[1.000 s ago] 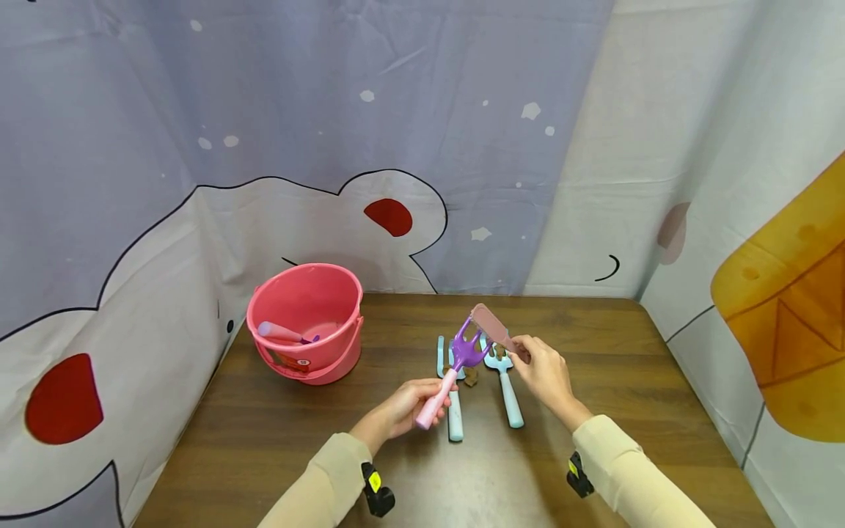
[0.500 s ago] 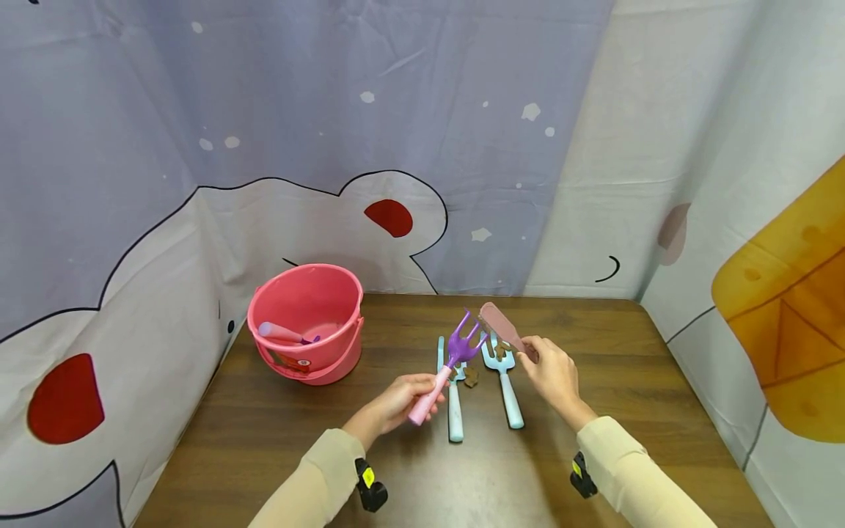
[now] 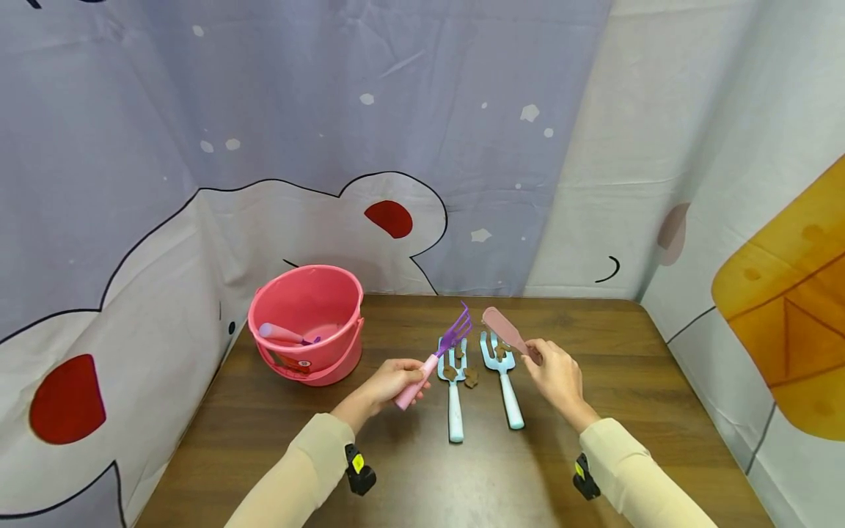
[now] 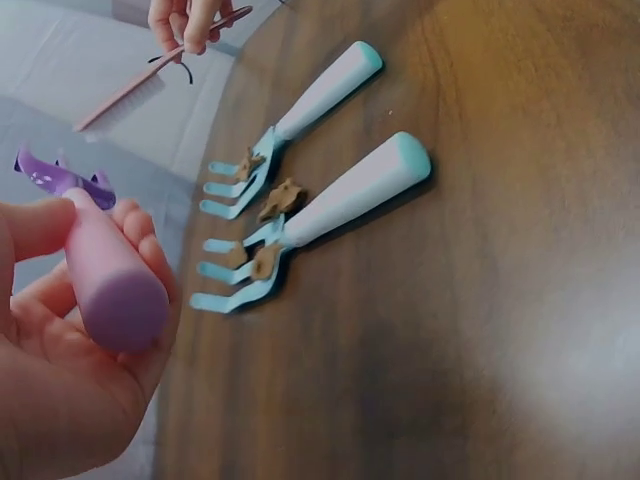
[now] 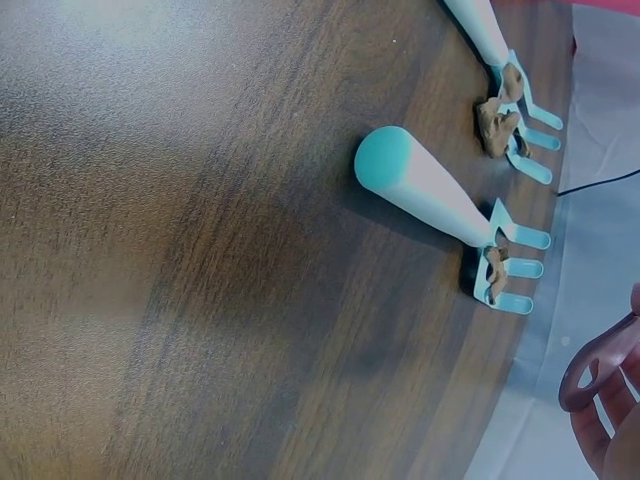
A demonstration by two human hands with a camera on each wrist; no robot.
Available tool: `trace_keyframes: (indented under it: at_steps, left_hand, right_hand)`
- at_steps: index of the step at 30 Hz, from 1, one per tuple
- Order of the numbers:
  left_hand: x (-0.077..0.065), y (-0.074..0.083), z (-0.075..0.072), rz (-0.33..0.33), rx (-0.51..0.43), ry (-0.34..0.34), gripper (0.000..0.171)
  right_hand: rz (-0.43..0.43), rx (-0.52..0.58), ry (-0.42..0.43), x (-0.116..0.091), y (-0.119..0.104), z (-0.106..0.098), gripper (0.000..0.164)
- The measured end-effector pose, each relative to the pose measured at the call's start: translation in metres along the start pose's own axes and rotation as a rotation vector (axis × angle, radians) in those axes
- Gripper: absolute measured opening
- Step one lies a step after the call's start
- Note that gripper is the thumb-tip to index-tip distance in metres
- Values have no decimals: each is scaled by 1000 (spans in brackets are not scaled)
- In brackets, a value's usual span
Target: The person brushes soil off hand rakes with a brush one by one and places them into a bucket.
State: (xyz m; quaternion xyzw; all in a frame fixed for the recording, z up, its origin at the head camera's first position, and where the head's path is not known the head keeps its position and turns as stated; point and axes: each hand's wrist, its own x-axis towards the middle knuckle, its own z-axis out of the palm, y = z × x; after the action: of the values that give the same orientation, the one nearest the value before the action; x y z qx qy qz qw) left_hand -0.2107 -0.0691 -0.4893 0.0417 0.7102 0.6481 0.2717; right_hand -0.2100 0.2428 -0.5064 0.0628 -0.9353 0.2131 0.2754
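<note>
our left hand (image 3: 391,384) grips the pink handle of a purple fork (image 3: 454,337), thumb along it, probably so the tines can be turned in the air. our right hand (image 3: 557,374) pinches a pink brush (image 3: 505,328) by its handle, likely to leave the bristles free; the two tools hang apart above the table (image 3: 297,455).

below lie the left blue fork (image 3: 455,418) and right blue fork (image 3: 510,400), tines away from us, perhaps laid so for easy handling. brown bits sit on both, and a brown clump (image 3: 471,378) rests just beside the left one. off left, the pink bucket (image 3: 343,350) holds another tool (image 3: 279,332).

against a second ago, the purple fork has swung left, off the brush it overlapped, and turned more edge-on; the bucket and blue forks have stayed put.
</note>
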Motion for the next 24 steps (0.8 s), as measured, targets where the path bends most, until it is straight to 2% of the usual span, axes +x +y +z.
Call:
trace_keyframes:
  at_steps: [7, 10, 15, 24]
  left_hand:
    - [-6, 18, -7, 48, 204, 126, 27]
    - [-10, 29, -10, 96, 377, 182, 26]
    - [-14, 46, -15, 219, 724, 303, 24]
    - [-20, 68, -21, 321, 1131, 431, 28]
  right_hand:
    - [-10, -8, -9, -2, 3, 0, 22]
    - [-15, -12, -13, -2, 4, 1, 21]
    - [-20, -19, -13, -2, 6, 1, 21]
    - [-13, -22, -31, -3, 6, 0, 22]
